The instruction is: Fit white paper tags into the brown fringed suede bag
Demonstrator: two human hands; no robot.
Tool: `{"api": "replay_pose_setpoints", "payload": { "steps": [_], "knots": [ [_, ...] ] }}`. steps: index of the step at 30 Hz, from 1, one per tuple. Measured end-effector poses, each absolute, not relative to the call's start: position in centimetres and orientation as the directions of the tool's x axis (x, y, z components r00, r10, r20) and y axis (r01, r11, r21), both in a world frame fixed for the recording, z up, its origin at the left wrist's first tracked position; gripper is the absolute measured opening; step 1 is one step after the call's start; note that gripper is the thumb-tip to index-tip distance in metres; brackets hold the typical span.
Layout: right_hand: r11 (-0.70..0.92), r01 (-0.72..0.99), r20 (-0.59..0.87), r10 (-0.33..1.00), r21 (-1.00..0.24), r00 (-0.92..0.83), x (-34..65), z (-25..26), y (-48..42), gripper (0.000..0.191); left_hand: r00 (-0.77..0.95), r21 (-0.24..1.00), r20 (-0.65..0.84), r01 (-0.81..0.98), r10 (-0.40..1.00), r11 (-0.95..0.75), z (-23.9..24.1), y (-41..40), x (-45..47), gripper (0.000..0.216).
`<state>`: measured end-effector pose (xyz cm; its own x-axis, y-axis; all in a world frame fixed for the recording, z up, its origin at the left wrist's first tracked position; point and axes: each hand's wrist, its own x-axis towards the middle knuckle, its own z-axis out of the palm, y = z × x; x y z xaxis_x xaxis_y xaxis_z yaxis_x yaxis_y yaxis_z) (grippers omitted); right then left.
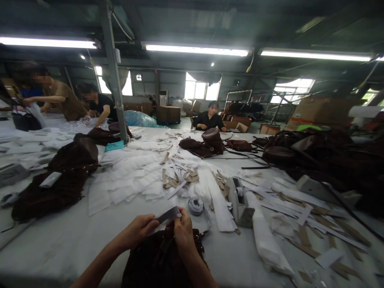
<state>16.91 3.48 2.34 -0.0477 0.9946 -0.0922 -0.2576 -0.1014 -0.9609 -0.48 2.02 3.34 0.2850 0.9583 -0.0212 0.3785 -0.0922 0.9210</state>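
In the head view, a short flat grey strip (167, 215) is stretched between my two hands, above a dark brown bag (156, 260). My left hand (140, 229) pinches its left end between thumb and fingers. At the strip's other end, my right hand (183, 229) is closed, with a bit of white showing at the fingertips. The bag lies at the table's near edge, partly hidden by my right forearm; small metal eyelets show near its top. Just beyond my right hand sits a coiled grey roll (196, 206).
A grey tape dispenser (240, 204) stands right of the roll. White sheets (129, 176) and brown card strips (180, 176) cover much of the table. Brown bags lie at left (60, 180) and in a pile (315, 156) at right. Co-workers (210, 118) are across the table and at left.
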Motion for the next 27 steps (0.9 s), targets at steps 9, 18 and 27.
{"api": "replay_pose_setpoints", "payload": {
  "steps": [9,18,27],
  "knots": [
    [-0.329,-0.522,-0.261,0.944,-0.787,-0.202,15.4,1.4,2.4,0.026,0.340,0.995,-0.080,0.090,0.937,0.052,2.9,1.3,0.7,0.044],
    [-0.392,-0.660,-0.360,0.913,-0.641,-0.193,14.6,0.4,1.6,0.021,0.041,0.948,0.051,0.311,0.998,-0.062,1.9,1.1,2.6,0.035],
    [-0.271,-0.559,-0.260,0.960,-0.784,-0.101,15.5,-0.6,2.8,0.038,0.272,0.995,0.085,0.025,0.959,-0.096,2.2,1.5,3.8,0.051]
  ]
}}
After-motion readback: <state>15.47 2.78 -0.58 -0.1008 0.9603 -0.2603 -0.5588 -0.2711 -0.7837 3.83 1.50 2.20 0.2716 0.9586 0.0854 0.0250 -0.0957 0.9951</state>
